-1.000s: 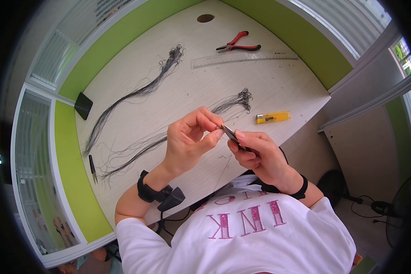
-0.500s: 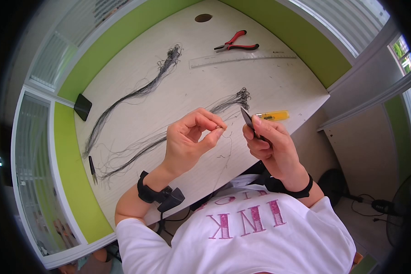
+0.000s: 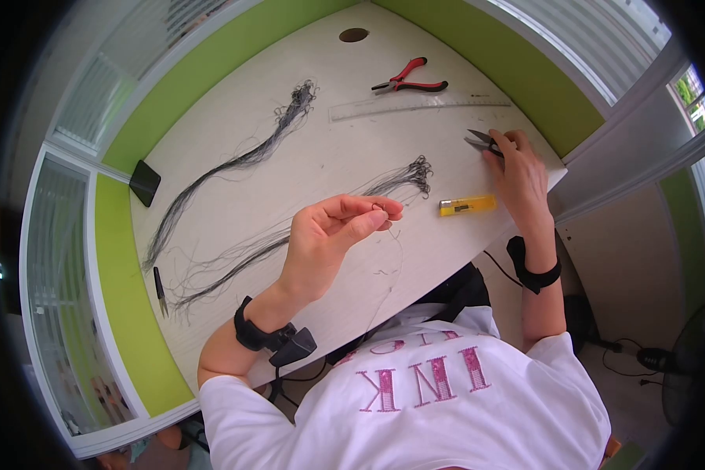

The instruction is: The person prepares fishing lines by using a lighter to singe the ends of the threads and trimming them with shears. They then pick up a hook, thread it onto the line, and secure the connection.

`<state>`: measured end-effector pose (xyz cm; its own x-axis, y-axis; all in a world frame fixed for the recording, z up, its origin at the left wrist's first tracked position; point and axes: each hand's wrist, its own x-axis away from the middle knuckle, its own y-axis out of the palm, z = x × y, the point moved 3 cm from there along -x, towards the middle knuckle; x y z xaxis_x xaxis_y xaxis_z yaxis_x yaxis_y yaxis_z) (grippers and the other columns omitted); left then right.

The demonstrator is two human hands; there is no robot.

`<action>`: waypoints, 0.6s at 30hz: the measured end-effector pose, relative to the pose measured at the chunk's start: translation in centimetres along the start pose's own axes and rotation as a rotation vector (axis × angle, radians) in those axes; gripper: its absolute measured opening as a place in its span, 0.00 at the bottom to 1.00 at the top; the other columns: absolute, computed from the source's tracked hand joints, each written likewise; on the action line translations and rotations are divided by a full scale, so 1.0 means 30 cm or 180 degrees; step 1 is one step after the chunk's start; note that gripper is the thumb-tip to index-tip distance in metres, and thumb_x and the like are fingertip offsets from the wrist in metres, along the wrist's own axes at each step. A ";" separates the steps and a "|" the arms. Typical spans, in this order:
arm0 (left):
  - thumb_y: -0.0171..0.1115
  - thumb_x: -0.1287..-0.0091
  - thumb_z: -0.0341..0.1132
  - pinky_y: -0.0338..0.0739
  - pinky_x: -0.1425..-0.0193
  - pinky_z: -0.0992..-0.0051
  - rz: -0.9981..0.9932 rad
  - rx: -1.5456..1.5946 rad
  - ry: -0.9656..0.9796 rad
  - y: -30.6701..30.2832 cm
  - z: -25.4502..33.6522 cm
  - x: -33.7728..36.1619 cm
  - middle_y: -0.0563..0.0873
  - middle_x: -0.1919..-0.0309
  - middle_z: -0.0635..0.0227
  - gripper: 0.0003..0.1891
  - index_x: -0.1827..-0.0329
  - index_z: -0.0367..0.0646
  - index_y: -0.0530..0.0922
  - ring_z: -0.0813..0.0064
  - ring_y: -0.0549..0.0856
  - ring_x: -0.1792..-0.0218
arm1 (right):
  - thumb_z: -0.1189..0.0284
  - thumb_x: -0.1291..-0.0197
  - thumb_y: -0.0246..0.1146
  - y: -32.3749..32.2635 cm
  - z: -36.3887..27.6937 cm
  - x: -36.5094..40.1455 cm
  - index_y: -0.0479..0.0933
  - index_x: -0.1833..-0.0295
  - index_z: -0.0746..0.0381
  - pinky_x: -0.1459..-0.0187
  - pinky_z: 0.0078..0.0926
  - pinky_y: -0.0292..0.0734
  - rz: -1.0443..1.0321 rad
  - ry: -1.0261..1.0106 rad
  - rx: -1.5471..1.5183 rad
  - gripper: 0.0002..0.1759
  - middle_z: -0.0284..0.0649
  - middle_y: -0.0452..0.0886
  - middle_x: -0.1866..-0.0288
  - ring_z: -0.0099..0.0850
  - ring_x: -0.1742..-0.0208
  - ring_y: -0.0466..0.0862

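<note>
Left of the yellow lighter (image 3: 468,205), the left hand (image 3: 319,243) pinches a small hook (image 3: 379,207). Beyond the yellow lighter, the right hand (image 3: 523,178) grips scissors (image 3: 479,142).

From where I stand, the right hand (image 3: 521,176) covers most of the handles of the scissors (image 3: 478,142). The left hand (image 3: 321,243) hides part of the tiny hook (image 3: 378,208) in its fingertips, and the thread (image 3: 400,254) below is too fine to follow clearly. The marks on the ruler (image 3: 419,108) are too small to read. The fan (image 3: 685,360) is cut off by the dark rim at the right.
</note>
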<state>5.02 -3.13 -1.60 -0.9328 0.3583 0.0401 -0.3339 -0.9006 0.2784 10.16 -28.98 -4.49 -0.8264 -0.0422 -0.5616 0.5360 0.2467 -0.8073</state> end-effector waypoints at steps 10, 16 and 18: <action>0.57 0.36 0.26 0.76 0.49 0.73 0.0138 -0.0196 -0.0077 0.007 0.006 0.010 0.83 0.59 0.57 0.08 0.58 0.30 0.77 0.72 0.82 0.58 | 0.74 0.47 0.65 -0.146 -0.329 0.048 0.80 0.63 0.62 0.70 0.19 0.66 -0.0716 0.0055 -0.3695 0.05 0.34 0.78 0.69 0.24 0.69 0.74; 0.57 0.37 0.23 0.76 0.49 0.77 0.0139 -0.0522 0.0179 0.009 0.009 0.019 0.83 0.59 0.59 0.07 0.58 0.31 0.78 0.76 0.82 0.58 | 0.75 0.45 0.64 -0.114 -0.367 0.055 0.79 0.66 0.64 0.72 0.19 0.62 -0.0935 0.0092 -0.4019 0.04 0.33 0.77 0.71 0.22 0.73 0.68; 0.59 0.37 0.24 0.77 0.49 0.79 0.0094 -0.0345 0.0169 0.003 0.003 0.018 0.83 0.60 0.60 0.07 0.58 0.30 0.77 0.77 0.82 0.57 | 0.75 0.45 0.63 -0.108 -0.367 0.064 0.78 0.67 0.65 0.72 0.19 0.62 -0.1017 0.0192 -0.4098 0.04 0.33 0.76 0.71 0.22 0.73 0.67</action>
<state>4.50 -3.01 -1.47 -0.9473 0.3202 -0.0049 -0.3162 -0.9329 0.1722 4.94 -19.21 -0.95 -0.9089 -0.2350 -0.3446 -0.1994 0.9705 -0.1359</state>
